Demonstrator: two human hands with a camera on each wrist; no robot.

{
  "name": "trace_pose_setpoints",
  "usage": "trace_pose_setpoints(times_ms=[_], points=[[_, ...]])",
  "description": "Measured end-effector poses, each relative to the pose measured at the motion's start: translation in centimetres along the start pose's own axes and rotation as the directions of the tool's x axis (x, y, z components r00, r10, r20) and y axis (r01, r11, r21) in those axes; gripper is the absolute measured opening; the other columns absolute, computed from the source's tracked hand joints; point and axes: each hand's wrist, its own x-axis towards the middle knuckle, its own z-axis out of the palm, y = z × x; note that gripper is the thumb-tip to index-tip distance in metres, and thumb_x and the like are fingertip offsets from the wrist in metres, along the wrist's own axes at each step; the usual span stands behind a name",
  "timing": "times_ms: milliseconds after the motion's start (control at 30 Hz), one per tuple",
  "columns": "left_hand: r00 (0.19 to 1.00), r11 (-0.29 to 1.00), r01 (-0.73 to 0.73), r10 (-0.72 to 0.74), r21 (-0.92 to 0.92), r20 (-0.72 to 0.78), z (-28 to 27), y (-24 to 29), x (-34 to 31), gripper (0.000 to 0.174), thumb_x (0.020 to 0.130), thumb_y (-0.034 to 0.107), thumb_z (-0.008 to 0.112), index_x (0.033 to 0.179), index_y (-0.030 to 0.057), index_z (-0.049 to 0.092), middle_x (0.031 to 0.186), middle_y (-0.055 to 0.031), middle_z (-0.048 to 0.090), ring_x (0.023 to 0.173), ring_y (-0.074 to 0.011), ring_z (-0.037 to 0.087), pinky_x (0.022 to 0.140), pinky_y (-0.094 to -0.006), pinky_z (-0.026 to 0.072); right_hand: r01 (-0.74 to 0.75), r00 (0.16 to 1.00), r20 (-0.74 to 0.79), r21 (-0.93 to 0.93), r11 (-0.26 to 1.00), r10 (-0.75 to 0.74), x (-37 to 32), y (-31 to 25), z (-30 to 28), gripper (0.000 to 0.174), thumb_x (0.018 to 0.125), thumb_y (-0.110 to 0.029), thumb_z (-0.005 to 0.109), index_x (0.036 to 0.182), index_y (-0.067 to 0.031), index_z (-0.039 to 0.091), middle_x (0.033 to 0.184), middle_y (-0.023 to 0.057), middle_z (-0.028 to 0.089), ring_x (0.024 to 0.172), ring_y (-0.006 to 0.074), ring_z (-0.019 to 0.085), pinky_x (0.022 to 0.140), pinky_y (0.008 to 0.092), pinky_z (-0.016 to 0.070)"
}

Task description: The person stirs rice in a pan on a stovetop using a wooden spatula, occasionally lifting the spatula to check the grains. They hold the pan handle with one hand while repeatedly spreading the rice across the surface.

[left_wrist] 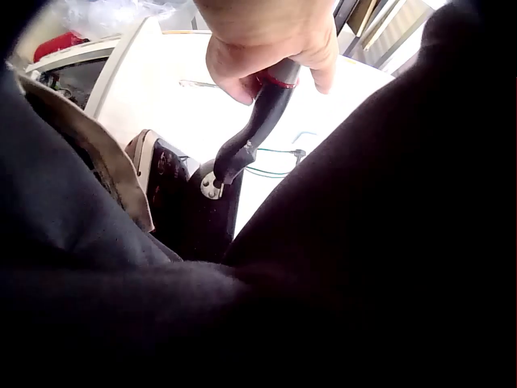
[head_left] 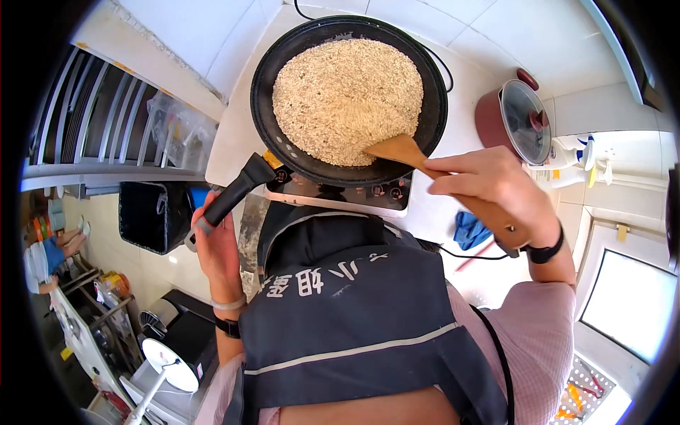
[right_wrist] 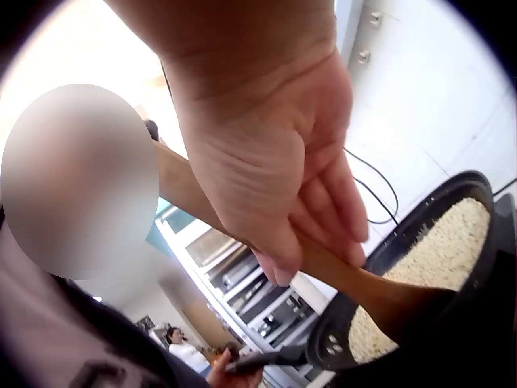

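Observation:
A black pan [head_left: 262,134] holds a broad layer of pale grain flakes [head_left: 347,92]. The right hand [head_left: 499,188] grips a wooden spatula [head_left: 400,150], whose blade rests at the near right edge of the flakes. In the right wrist view, the right hand [right_wrist: 266,162] has thumb and fingers round the spatula's handle [right_wrist: 339,275]. At the pan's lower left, the left hand [head_left: 218,244] holds the end of the black pan handle [head_left: 237,188]; the left wrist view shows the left hand [left_wrist: 266,40] with its fingers round that handle [left_wrist: 262,117].
The pan stands on an induction cooker [head_left: 340,198]. A dark red lidded pot [head_left: 489,120] is at the right, near spray bottles [head_left: 567,159] and a blue cloth [head_left: 469,231]. A black bin [head_left: 145,216] and metal rack [head_left: 92,106] are at the left. Another person [right_wrist: 186,349] is farther off.

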Motion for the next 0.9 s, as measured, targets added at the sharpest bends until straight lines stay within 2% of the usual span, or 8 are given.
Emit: trace_pose_setpoints(times_ms=[133,200,400,533,600,667,733,900], points=[[0.994,0.993,0.051,-0.040,0.107,-0.099,0.2,0.5,1.3,0.024,0.101,0.021,0.054,0.116,0.0028,0.059,0.134,-0.0214,0.056,0.135,-0.0326,0.044,0.115,-0.0439,0.0358,0.114,0.992,-0.040,-0.168,0.979,-0.123,0.7,1.8,3.2,0.029,0.071,-0.008,0.067,0.100,-0.0092,0.070,0.114,0.0126,0.068,0.082,0.0265,0.070,0.063,0.0334,0.0557],[0.991,0.989,0.063,-0.046,0.134,-0.128,0.3,0.8,1.5,0.018,0.101,0.018,0.053,0.108,0.0022,0.058,0.131,-0.0222,0.058,0.129,-0.0340,0.051,0.110,-0.0431,0.0433,0.154,0.981,-0.079,-0.234,0.960,-0.176,1.5,3.5,4.8,0.028,0.072,-0.008,0.066,0.100,-0.0098,0.069,0.115,0.0119,0.067,0.081,0.0255,0.070,0.062,0.0330,0.0555],[0.991,0.986,0.052,-0.031,0.156,-0.134,-0.6,0.5,1.6,0.017,0.100,0.017,0.054,0.108,0.0022,0.057,0.127,-0.0234,0.060,0.126,-0.0347,0.054,0.106,-0.0429,0.0474,0.125,0.947,-0.234,-0.364,0.923,-0.221,5.9,8.3,8.3,0.032,0.075,-0.007,0.070,0.106,-0.0058,0.066,0.115,0.0154,0.068,0.083,0.0299,0.070,0.065,0.0350,0.0561],[0.987,0.985,0.051,-0.024,0.166,-0.157,-0.5,0.4,1.4,0.016,0.100,0.016,0.055,0.108,0.0021,0.056,0.127,-0.0240,0.060,0.125,-0.0347,0.054,0.106,-0.0432,0.0473,0.029,0.857,-0.492,-0.247,0.969,-0.151,7.2,8.5,9.1,0.023,0.082,-0.002,0.071,0.104,-0.0029,0.068,0.100,0.0144,0.072,0.080,0.0303,0.071,0.069,0.0338,0.0577],[0.984,0.983,0.039,-0.007,0.180,-0.177,0.0,0.3,1.5,0.016,0.100,0.017,0.055,0.104,0.0022,0.056,0.125,-0.0246,0.060,0.123,-0.0336,0.056,0.102,-0.0410,0.0500,-0.116,0.780,-0.617,0.023,0.993,0.105,7.2,8.0,9.2,0.020,0.082,0.000,0.072,0.101,-0.0023,0.070,0.098,0.0139,0.073,0.081,0.0268,0.072,0.069,0.0316,0.0580],[0.979,0.980,0.025,0.016,0.199,-0.201,0.2,0.2,1.5,0.016,0.100,0.018,0.056,0.100,0.0024,0.056,0.123,-0.0253,0.061,0.120,-0.0325,0.058,0.099,-0.0387,0.0526,-0.123,0.782,-0.612,0.039,0.992,0.121,6.9,8.0,9.4,0.018,0.082,0.001,0.072,0.100,-0.0012,0.070,0.100,0.0142,0.073,0.083,0.0239,0.073,0.069,0.0302,0.0578],[0.980,0.979,0.031,0.010,0.201,-0.200,0.2,0.2,1.6,0.016,0.099,0.018,0.056,0.100,0.0023,0.056,0.122,-0.0252,0.062,0.120,-0.0324,0.059,0.099,-0.0386,0.0527,0.010,0.870,-0.491,-0.056,0.998,-0.036,6.5,7.4,9.2,0.017,0.082,0.002,0.072,0.098,-0.0011,0.071,0.103,0.0152,0.073,0.085,0.0253,0.073,0.070,0.0298,0.0575],[0.978,0.981,0.031,0.009,0.192,-0.207,0.4,0.2,1.7,0.015,0.099,0.018,0.057,0.100,0.0024,0.055,0.123,-0.0254,0.061,0.120,-0.0326,0.058,0.099,-0.0384,0.0531,0.051,0.973,-0.226,0.050,0.997,-0.038,4.2,3.8,5.1,0.014,0.081,-0.006,0.071,0.094,-0.0014,0.071,0.106,0.0178,0.072,0.084,0.0303,0.072,0.071,0.0325,0.0568]])
